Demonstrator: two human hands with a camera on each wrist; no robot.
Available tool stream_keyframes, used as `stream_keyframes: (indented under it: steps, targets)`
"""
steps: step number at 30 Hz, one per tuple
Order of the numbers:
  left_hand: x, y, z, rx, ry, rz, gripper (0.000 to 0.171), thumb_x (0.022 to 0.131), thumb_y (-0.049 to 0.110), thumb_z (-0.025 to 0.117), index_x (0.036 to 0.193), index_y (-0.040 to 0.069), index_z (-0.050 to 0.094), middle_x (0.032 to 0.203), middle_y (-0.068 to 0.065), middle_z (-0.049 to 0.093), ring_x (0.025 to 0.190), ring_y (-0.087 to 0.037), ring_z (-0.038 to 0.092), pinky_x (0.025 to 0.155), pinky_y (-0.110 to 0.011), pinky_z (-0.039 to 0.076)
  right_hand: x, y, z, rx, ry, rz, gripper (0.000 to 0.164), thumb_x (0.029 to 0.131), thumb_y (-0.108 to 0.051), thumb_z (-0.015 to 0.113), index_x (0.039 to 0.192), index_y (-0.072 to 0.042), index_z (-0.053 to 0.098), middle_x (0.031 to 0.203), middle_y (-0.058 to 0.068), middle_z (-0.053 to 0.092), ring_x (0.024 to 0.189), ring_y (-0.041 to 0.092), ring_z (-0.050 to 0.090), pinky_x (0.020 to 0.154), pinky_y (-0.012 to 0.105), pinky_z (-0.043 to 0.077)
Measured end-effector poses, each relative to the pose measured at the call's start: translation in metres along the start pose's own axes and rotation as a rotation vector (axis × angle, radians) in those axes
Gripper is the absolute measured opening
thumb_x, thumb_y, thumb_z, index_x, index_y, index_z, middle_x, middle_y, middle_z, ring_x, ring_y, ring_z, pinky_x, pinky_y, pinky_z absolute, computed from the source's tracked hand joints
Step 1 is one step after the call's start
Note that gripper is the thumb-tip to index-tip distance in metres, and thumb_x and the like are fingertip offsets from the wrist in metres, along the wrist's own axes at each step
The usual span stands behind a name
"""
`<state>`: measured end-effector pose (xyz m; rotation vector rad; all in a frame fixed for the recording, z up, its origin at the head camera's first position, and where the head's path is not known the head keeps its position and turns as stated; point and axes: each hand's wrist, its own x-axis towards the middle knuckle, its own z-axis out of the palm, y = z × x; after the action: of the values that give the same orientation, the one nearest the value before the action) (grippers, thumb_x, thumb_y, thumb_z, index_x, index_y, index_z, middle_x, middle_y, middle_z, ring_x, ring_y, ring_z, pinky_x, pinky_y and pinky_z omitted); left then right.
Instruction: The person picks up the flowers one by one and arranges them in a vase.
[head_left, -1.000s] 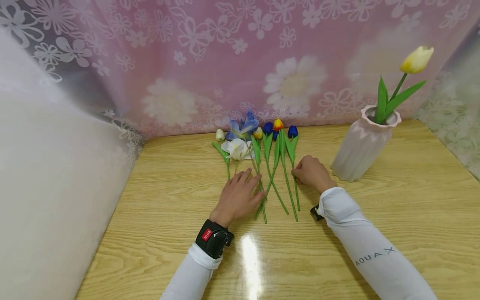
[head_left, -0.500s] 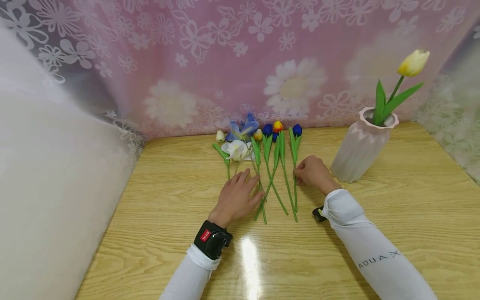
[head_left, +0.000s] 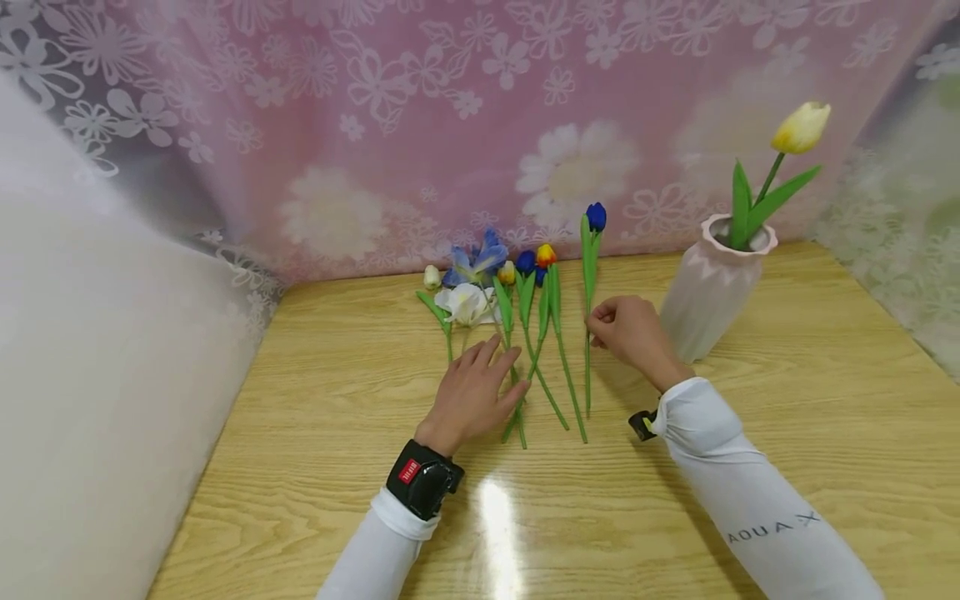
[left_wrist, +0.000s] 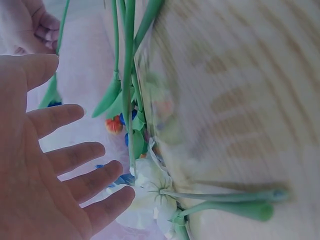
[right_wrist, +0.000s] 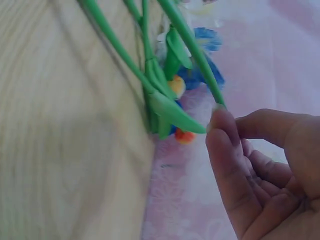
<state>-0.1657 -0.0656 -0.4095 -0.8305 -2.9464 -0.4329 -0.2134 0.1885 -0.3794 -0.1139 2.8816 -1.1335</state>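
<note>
My right hand (head_left: 630, 335) pinches the green stem of a blue tulip (head_left: 596, 217) between thumb and fingertips, its bloom pointing away from me. In the right wrist view the pinched stem (right_wrist: 197, 55) rises clear of the other flowers. My left hand (head_left: 474, 398) spreads its fingers, palm down, over the lower stems of the flowers on the table; in the left wrist view its palm and fingers (left_wrist: 75, 160) hold nothing. Under and beside it lie a white flower (head_left: 468, 304), a blue flower (head_left: 476, 260), a red-yellow tulip (head_left: 546, 254) and another blue tulip (head_left: 526, 262).
A pale pink ribbed vase (head_left: 711, 292) stands right of my right hand, holding one white-yellow tulip (head_left: 801, 129). A small white tulip (head_left: 432, 277) lies at the left end of the flowers. The wooden table (head_left: 315, 467) meets a pink floral curtain (head_left: 420, 150) at the back.
The blue tulip has come up off the table in my right hand, its bloom now higher against the curtain. My left hand has stayed in place. The head view has shifted slightly.
</note>
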Motion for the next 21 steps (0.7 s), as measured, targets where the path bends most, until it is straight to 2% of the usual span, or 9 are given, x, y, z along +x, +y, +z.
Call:
stream_keyframes:
  steps: [7, 15, 21]
  targets:
    - [0.004, 0.005, -0.002, -0.004, 0.008, 0.017, 0.053, 0.100, 0.046, 0.045, 0.144, 0.018, 0.045, 0.148, -0.014, 0.035, 0.135, -0.032, 0.034, 0.102, -0.052, 0.035, -0.009, -0.012, -0.016, 0.021, 0.094, -0.045, 0.023, 0.096, -0.019, 0.056, 0.099, 0.000, 0.069, 0.084, 0.013, 0.070, 0.074, 0.025, 0.068, 0.057, 0.028, 0.049]
    - [0.011, 0.015, -0.007, -0.022, 0.006, 0.055, 0.053, 0.100, 0.047, 0.044, 0.145, 0.019, 0.044, 0.150, -0.013, 0.033, 0.135, -0.031, 0.033, 0.103, -0.052, 0.034, -0.024, -0.019, -0.040, 0.077, 0.165, -0.112, 0.030, 0.097, -0.026, 0.056, 0.100, 0.001, 0.067, 0.084, 0.013, 0.069, 0.073, 0.021, 0.068, 0.055, 0.025, 0.047]
    - [0.017, 0.022, -0.011, -0.003, 0.034, 0.100, 0.054, 0.100, 0.048, 0.041, 0.146, 0.018, 0.043, 0.150, -0.012, 0.034, 0.134, -0.031, 0.036, 0.102, -0.050, 0.035, -0.028, -0.026, -0.054, 0.033, 0.303, -0.190, 0.026, 0.095, -0.026, 0.059, 0.096, -0.003, 0.070, 0.079, 0.009, 0.071, 0.067, 0.016, 0.068, 0.053, 0.021, 0.046]
